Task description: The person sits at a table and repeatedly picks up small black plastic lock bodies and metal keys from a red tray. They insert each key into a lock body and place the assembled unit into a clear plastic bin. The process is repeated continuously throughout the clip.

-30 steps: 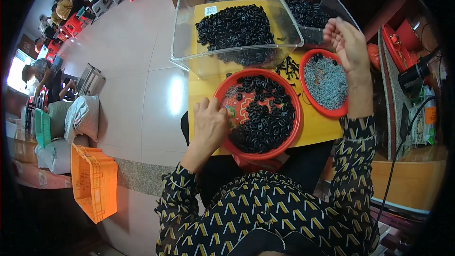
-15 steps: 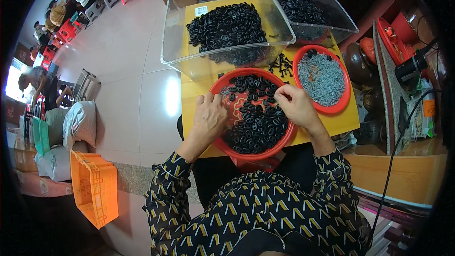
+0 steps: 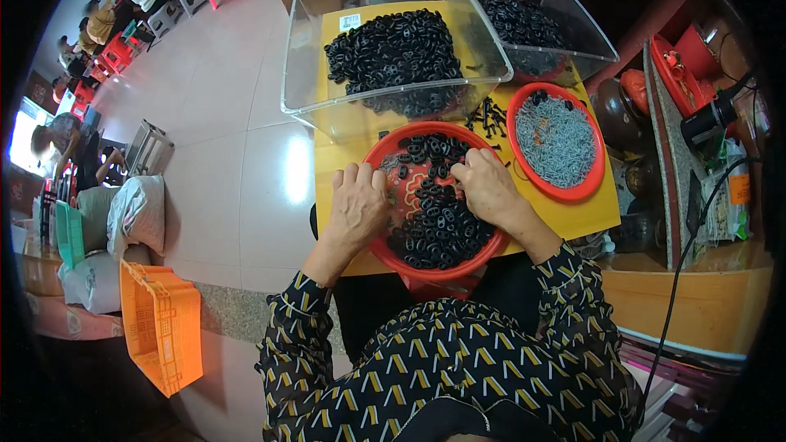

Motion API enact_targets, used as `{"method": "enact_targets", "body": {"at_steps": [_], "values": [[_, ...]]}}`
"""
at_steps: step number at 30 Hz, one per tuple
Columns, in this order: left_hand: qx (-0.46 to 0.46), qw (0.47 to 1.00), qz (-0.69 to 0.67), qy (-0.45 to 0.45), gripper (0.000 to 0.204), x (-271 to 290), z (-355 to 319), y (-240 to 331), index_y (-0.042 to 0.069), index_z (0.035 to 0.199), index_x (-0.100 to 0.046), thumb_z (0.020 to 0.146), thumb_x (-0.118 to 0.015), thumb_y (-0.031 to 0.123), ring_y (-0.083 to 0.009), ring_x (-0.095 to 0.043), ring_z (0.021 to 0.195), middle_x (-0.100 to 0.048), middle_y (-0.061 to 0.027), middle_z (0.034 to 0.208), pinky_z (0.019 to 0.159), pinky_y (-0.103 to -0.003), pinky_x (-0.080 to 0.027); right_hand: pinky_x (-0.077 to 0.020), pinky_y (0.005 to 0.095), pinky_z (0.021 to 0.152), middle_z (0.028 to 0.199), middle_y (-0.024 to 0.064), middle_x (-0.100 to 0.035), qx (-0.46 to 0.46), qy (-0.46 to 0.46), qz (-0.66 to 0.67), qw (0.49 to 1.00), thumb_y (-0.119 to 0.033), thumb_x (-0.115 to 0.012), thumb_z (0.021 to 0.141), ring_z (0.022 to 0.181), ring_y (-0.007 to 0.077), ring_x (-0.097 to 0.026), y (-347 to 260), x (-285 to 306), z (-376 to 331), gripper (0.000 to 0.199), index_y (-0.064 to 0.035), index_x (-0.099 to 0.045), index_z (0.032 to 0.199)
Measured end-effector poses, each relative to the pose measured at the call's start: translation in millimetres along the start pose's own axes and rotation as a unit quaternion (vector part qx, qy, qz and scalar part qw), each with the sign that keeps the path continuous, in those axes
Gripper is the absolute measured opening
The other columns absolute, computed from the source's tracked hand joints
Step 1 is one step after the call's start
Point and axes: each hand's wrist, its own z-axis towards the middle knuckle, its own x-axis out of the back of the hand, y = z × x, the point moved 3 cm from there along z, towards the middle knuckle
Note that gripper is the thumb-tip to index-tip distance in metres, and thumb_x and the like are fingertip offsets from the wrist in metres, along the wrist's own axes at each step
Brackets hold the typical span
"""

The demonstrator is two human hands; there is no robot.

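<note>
A round red tray [image 3: 395, 259] in front of me holds many small black plastic pieces, oval with two holes [image 3: 446, 229]. Over the tray's left rim is my left hand [image 3: 358, 200], back up and fingers curled. Whatever it may grip is hidden beneath it. My right hand [image 3: 494, 190] reaches over the right side of the tray, thumb and forefinger pinched among the black pieces; I cannot make out what is between them. To the right, a smaller red tray [image 3: 565, 193] is filled with silvery screws [image 3: 558, 143], with a few black pieces at its far edge.
Two clear plastic bins [image 3: 327, 104] [image 3: 585, 47] of black pieces stand at the far side of the yellow board [image 3: 585, 211]. Black bolt-like parts [image 3: 489, 117] lie between the trays. An orange crate [image 3: 184, 336] sits on the floor at left. A black cable [image 3: 673, 295] hangs at right.
My right hand has moved left and slightly nearer, further in over the red tray. My left hand has shifted slightly left at the rim.
</note>
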Motion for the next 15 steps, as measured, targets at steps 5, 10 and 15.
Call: {"method": "enact_targets", "body": {"at_steps": [5,10,15], "values": [[0.003,0.992,-0.096,0.086,0.017,0,-7,-5,0.002,0.080,-0.047,0.065,-0.054,0.007,-0.0284,-0.046,0.075,-0.046,-0.0121,0.078,0.067,-0.037,-0.035,-0.0413,0.0405,0.070,0.079,0.0141,-0.048,-0.006,-0.011,0.005,1.000,-0.005,-0.060,0.069,0.080,0.0315,-0.050,0,-5,2,0.009,-0.0022,-0.054,0.076],[0.031,0.948,-0.264,0.177,0.017,-1,-12,1,0.000,0.080,-0.046,0.065,-0.054,-0.004,-0.0334,-0.051,0.068,-0.050,-0.0158,0.076,0.058,-0.038,-0.042,-0.0436,0.0404,0.064,0.076,0.0153,-0.052,-0.044,0.002,0.124,0.991,-0.005,-0.057,0.071,0.074,0.0314,-0.054,0,5,-3,0.008,-0.0009,-0.052,0.077],[0.194,0.885,-0.398,0.143,0.009,-6,-25,-2,0.000,0.084,-0.049,0.076,-0.053,-0.001,-0.0196,-0.055,0.057,-0.053,-0.0116,0.069,0.049,-0.030,-0.043,-0.0434,0.0310,0.055,0.069,0.0073,-0.055,-0.155,-0.032,0.379,0.912,-0.004,-0.057,0.076,0.060,0.0182,-0.054,-14,16,-10,0.008,0.0001,-0.053,0.083]]}}
